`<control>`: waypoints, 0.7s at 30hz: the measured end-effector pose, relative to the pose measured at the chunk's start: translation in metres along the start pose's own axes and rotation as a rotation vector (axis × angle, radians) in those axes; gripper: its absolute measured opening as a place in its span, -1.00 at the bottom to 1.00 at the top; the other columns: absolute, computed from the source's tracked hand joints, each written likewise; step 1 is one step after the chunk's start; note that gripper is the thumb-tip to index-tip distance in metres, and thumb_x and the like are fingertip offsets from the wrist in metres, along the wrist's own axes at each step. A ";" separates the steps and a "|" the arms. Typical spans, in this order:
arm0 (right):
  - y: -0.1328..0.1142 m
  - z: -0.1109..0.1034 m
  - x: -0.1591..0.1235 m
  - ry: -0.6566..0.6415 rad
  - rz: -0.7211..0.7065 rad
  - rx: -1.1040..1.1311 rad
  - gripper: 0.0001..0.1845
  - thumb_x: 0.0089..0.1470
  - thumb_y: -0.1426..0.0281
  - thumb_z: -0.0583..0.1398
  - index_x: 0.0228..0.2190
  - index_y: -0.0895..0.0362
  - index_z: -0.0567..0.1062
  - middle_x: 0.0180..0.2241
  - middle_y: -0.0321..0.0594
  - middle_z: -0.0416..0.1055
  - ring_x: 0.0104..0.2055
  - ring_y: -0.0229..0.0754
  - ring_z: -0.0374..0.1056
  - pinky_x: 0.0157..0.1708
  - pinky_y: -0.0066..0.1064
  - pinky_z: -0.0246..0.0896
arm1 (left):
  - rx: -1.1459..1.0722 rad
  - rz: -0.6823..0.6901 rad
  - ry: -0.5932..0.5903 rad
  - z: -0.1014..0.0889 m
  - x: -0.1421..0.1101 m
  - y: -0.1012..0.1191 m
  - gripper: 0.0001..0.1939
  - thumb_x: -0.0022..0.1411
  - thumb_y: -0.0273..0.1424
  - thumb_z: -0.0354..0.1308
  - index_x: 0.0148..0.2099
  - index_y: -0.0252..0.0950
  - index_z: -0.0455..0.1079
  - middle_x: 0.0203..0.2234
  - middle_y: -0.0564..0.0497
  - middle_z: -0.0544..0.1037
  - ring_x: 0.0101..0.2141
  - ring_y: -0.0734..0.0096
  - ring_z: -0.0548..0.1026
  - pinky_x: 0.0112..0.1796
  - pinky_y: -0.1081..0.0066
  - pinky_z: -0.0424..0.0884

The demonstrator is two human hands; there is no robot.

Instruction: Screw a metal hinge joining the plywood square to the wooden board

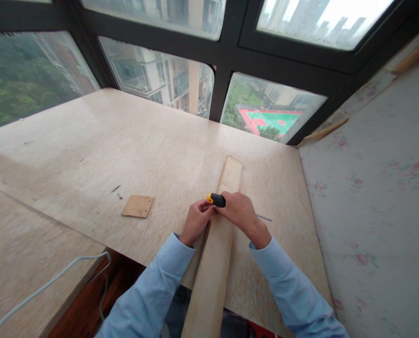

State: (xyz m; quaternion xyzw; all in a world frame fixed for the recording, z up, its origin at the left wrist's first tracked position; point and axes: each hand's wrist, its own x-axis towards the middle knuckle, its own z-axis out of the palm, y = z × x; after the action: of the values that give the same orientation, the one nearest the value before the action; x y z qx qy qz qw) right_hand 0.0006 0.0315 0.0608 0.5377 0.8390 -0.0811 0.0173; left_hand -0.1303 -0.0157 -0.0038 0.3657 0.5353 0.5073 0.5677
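both forearms, sleeved in light blue, reach in from the bottom: the left forearm (144, 293) from 7 o'clock, slanting toward 1, the right forearm (292, 286) from 5 o'clock, slanting toward 11. the left wrist (187, 238) and right wrist (262, 234) are bare. the left hand (198, 219) points toward 1 o'clock, thumb and fingers bent and gathered; how tightly the tips close cannot be made out. the right hand (240, 209), at about 3 o'clock from it, aims toward 10, back upward, fingers curled in a grip.
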 end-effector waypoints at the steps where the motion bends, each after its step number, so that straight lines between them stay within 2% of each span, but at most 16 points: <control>1: 0.000 -0.001 0.001 -0.013 -0.006 -0.004 -0.75 0.11 0.21 0.18 -0.33 0.12 0.54 -0.36 -0.03 0.58 -0.35 -0.04 0.49 -0.49 -0.40 0.08 | 0.016 0.010 0.015 0.001 0.000 0.000 -0.82 0.02 -0.39 0.24 -0.29 -0.36 0.50 -0.47 -0.02 0.59 -0.42 0.36 0.52 -0.41 0.46 0.35; 9: 0.002 -0.010 0.012 -0.058 -0.107 -0.028 -0.73 0.12 0.28 0.10 -0.37 0.14 0.56 -0.35 -0.04 0.58 -0.33 -0.04 0.49 -0.48 -0.41 0.05 | 0.095 0.065 0.131 0.008 -0.001 0.001 -0.85 -0.02 -0.43 0.22 -0.33 -0.37 0.48 -0.49 -0.01 0.58 -0.44 0.36 0.54 -0.42 0.47 0.35; 15: 0.006 -0.015 0.011 -0.072 -0.109 0.068 -0.75 0.07 0.24 0.15 -0.45 0.13 0.54 -0.42 -0.11 0.56 -0.37 -0.11 0.46 -0.52 -0.43 -0.06 | 0.097 0.081 0.116 0.008 -0.001 -0.003 -0.82 -0.01 -0.42 0.23 -0.30 -0.38 0.48 -0.47 -0.03 0.59 -0.44 0.36 0.53 -0.43 0.48 0.34; 21: 0.010 -0.010 0.010 -0.025 -0.087 0.218 -0.85 -0.01 0.31 0.21 -0.49 0.13 0.47 -0.48 -0.18 0.52 -0.43 -0.18 0.40 -0.51 -0.47 -0.07 | 0.071 0.091 0.084 0.007 0.000 -0.010 -0.83 0.02 -0.41 0.23 -0.30 -0.39 0.47 -0.52 -0.02 0.55 -0.47 0.41 0.50 -0.43 0.49 0.34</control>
State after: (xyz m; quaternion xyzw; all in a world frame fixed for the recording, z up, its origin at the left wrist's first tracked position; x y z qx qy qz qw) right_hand 0.0056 0.0461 0.0680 0.4984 0.8476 -0.1790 -0.0345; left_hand -0.1211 -0.0172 -0.0124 0.3882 0.5591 0.5283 0.5077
